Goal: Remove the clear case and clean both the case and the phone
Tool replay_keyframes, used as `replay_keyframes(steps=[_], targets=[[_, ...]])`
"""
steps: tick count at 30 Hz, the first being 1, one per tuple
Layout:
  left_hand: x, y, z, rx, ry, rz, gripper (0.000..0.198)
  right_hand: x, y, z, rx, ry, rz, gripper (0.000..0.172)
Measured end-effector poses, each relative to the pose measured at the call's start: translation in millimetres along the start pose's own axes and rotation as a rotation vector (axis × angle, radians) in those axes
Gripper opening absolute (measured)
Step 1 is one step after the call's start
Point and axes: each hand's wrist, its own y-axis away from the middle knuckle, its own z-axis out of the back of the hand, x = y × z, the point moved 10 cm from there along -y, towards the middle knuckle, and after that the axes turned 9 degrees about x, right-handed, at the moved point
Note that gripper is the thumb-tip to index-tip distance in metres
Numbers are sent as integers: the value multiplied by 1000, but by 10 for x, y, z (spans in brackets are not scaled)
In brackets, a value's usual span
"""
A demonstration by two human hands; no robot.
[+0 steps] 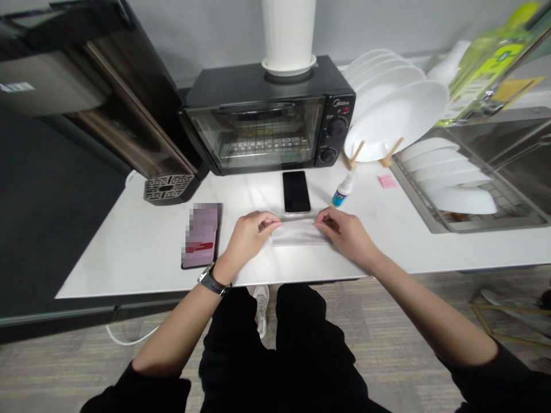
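Observation:
A thin white cloth or tissue (299,234) is stretched sideways just above the white counter, its exact kind unclear. My left hand (253,230) pinches its left end between thumb and fingers. Its right end is pinched the same way by my right hand (342,232). Just beyond the cloth lies a black-screened smartphone (297,192). A small white bottle with a blue label (342,191) stands beyond my right hand. To the left of my left wrist rests a second phone (201,235), its lit screen partly blurred out.
A black toaster oven (267,123) stands at the back with a white pot (289,34) on top. White plates (396,120) lean in a wooden rack. On the right is a sink (469,225) holding dishes; a drink dispenser (167,186) is on the left. A pink sticky note (388,181) lies nearby.

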Motion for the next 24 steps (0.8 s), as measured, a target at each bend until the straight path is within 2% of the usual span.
replay_keyframes(steps=[5, 7, 10, 13, 15, 19, 24], targets=[[38, -23, -59, 35, -33, -12, 16, -33, -1, 27, -32, -64, 0, 23], [40, -29, -75, 43, -41, -27, 14, -34, -8, 36, -34, -63, 1, 19], [-7, -34, -116, 79, -64, -79, 21, -31, -16, 52, -45, -59, -2, 14], [-60, -32, -117, 90, -88, -120, 13, -49, -15, 67, -66, -69, -16, 18], [-91, -23, -88, 73, -99, -140, 21, -65, -10, 79, -85, -72, -21, 23], [-140, -3, -83, 76, -128, -186, 36, -57, 12, 123, -127, -25, -3, 25], [-151, -7, -118, 89, -152, -236, 31, 77, 31, 151, -158, 97, 87, 25]])
